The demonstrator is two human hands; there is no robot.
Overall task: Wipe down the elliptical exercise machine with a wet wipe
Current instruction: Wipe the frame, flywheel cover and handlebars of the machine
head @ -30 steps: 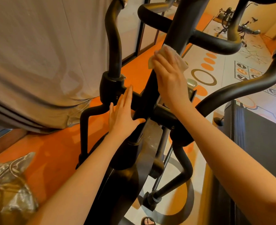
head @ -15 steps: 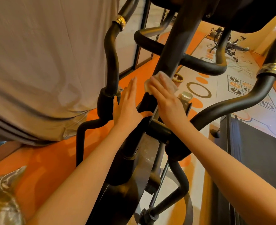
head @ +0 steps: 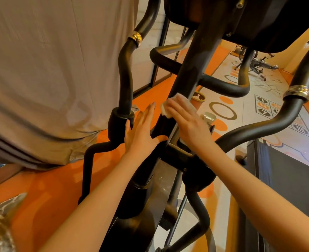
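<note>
The black elliptical machine fills the middle of the view, its central column (head: pixel 190 70) rising towards the console at the top. My right hand (head: pixel 188 122) presses a white wet wipe (head: pixel 182 102) flat against the right face of that column, fingers laid over the wipe. My left hand (head: pixel 141 130) lies flat with straight fingers against the column's left side, thumb hooked onto the front. Most of the wipe is hidden under my right fingers.
The left swing arm (head: pixel 125 84) with a gold ring and the right swing arm (head: pixel 277 122) flank my hands. A grey curtain (head: pixel 50 70) hangs at the left. A treadmill (head: pixel 286 175) stands at the right, and an exercise bike (head: pixel 255 66) sits far back on the patterned floor.
My right hand slid the wipe down the column from a higher spot. My left hand shifted slightly up the column. The view tilted up, bringing the console in.
</note>
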